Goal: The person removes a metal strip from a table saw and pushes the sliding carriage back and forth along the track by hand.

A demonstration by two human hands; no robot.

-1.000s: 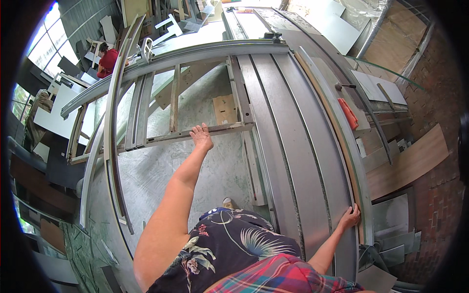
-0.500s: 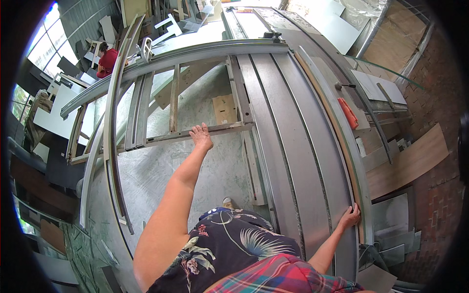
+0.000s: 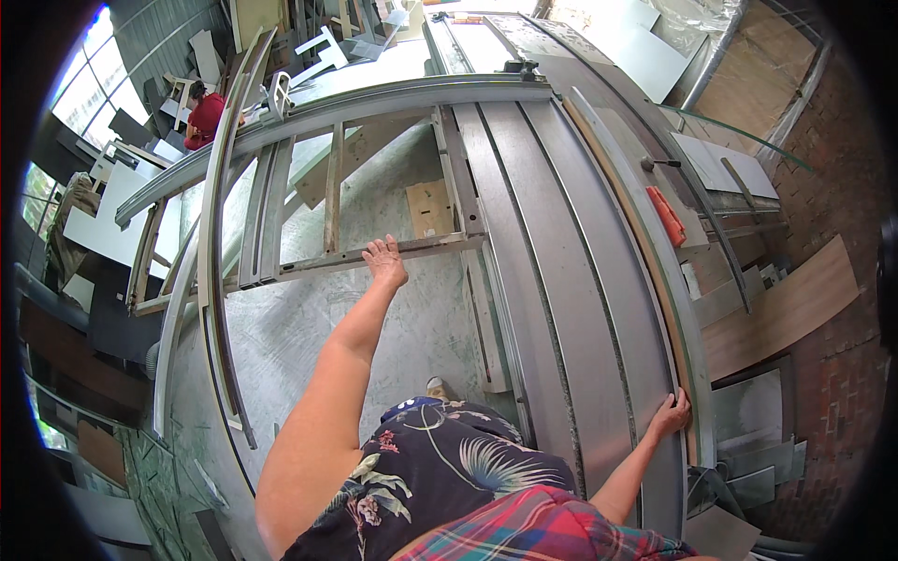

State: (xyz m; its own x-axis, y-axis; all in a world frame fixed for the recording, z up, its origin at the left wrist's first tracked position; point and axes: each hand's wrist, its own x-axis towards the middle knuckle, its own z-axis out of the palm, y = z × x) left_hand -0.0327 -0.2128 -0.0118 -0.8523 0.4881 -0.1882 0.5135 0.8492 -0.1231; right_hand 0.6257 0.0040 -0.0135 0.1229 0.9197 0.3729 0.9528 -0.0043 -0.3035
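My left hand (image 3: pixel 385 264) rests with its fingers spread on the near rail of a metal support frame (image 3: pixel 318 265), which joins the left side of a long sliding saw table (image 3: pixel 552 280). At the table's far right edge, my right hand (image 3: pixel 670 414) has its fingers bent against a narrow wooden strip (image 3: pixel 645 252) that runs lengthwise along the table. The fingertips are partly hidden there. Across the frame and table lies a long metal fence (image 3: pixel 402 93), farther off than both hands.
Long metal profiles (image 3: pixel 213 280) stand left of the frame. Right of the table are an orange-red part (image 3: pixel 666 217), a black-handled lever (image 3: pixel 659 164) and a curved wooden sheet (image 3: pixel 786 304). A person in red (image 3: pixel 204 120) is at the far left among stacked boards.
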